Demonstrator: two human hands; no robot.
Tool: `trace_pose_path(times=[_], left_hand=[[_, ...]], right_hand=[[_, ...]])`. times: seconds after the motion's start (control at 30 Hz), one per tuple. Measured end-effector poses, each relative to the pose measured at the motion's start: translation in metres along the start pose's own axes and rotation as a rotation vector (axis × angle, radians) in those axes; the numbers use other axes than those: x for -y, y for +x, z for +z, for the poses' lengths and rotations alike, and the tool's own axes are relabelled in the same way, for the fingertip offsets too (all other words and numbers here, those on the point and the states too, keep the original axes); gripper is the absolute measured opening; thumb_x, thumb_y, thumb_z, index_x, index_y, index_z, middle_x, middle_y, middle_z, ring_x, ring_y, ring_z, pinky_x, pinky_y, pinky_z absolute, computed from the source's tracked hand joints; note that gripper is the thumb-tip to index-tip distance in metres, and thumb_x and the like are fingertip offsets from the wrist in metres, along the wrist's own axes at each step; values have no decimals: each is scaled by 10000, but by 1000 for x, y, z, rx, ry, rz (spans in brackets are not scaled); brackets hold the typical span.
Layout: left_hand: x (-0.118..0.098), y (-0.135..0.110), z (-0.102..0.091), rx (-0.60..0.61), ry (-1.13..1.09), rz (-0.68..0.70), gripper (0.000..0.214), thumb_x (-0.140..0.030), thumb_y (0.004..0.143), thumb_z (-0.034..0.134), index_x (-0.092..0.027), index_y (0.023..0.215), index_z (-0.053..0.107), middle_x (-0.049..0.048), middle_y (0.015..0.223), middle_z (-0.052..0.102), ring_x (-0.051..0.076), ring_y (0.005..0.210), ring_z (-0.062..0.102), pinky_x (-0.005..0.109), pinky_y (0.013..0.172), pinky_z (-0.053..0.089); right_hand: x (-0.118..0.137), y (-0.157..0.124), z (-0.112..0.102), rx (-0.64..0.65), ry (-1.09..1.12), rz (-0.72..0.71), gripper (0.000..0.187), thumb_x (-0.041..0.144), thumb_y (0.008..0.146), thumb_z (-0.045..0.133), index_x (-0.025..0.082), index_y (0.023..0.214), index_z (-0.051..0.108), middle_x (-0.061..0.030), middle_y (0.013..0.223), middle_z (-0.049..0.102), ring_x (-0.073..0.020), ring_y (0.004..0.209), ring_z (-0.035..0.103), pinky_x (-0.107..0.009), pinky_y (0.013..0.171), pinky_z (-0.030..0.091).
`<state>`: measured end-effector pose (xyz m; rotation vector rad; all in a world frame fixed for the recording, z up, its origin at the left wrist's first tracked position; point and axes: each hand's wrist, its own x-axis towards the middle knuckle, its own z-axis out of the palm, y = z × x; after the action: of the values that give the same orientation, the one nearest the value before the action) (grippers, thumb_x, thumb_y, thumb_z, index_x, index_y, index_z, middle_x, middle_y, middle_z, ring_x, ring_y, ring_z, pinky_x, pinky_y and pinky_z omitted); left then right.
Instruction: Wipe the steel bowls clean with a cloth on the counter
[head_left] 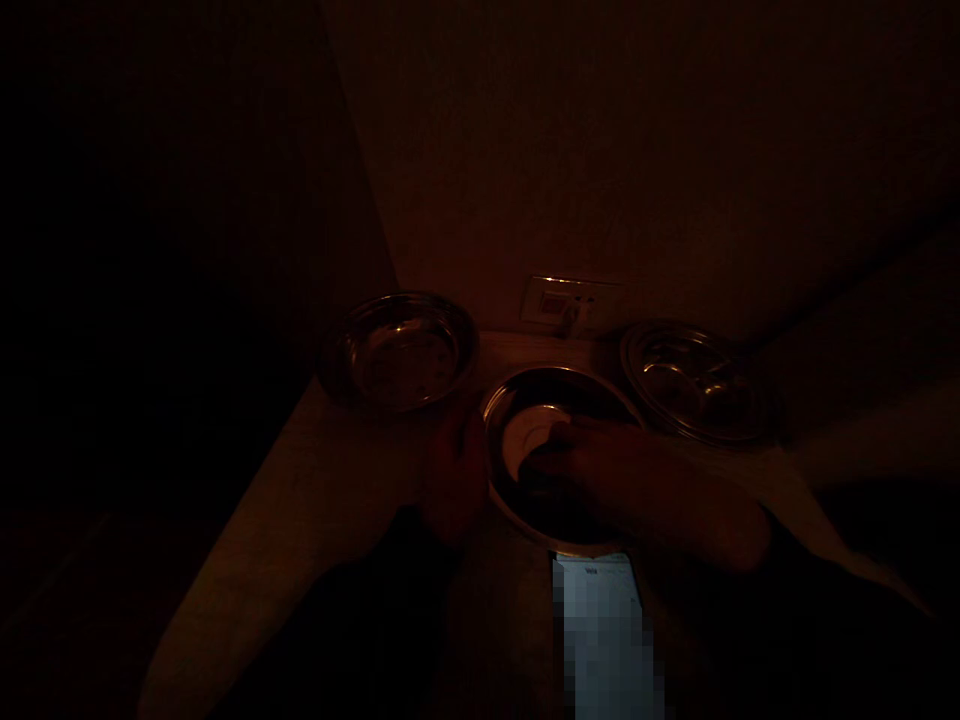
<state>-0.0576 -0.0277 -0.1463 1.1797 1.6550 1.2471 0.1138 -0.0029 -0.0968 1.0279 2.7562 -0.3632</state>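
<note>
The light is very dim. A round metal bowl with a shiny rim (517, 378) stands in the middle of the table. Inside it lies a pale, rounded, dough-like piece (525, 432). My right hand (592, 460) reaches into the bowl from the right, its fingers bent onto the edge of that piece; the fingertips are in shadow. At the bowl's left side, my left hand (456, 475) is curled against the rim, with most of its fingers lost in the dark.
A metal dish (401, 365) stands at the back left of the table (247, 560). At right is a round metal plate (694, 385) with unclear shiny items. A lit phone (607, 640) lies in front of the bowl. A switch socket (559, 302) is on the wall behind.
</note>
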Motion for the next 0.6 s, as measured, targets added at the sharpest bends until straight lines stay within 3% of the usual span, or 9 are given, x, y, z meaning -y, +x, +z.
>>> trace_pose_path(times=[0.1,0.3,0.5,0.6], left_hand=[[-1,0,0,5,-7,16,366,-288,889,403,-157,1151,622,63,1160,660,202,1079,595,312,931,452],[-1,2,-1,4,15,16,370,-286,894,406,-139,1163,612,71,1187,647,199,1101,583,311,945,443],[-2,-1,-1,14,-5,31,348,-275,894,400,-161,1126,632,52,1139,671,194,1055,606,291,908,464],[-2,-1,-1,26,-3,23,347,-271,889,408,-138,1116,633,66,1126,674,194,1035,613,282,891,469]], right_hand=[[0,-3,0,18,48,-38,294,138,853,537,301,1076,639,-30,1109,619,-199,1015,579,-334,854,439],[1,3,3,-77,-23,42,307,190,865,532,324,1128,615,-49,1064,602,-221,959,584,-331,743,459],[1,-5,-5,62,67,-34,285,145,874,507,307,1063,645,-19,1047,638,-188,974,591,-308,798,449],[0,-1,-1,-22,41,9,301,172,873,514,319,1112,623,-34,1079,617,-209,981,589,-323,782,461]])
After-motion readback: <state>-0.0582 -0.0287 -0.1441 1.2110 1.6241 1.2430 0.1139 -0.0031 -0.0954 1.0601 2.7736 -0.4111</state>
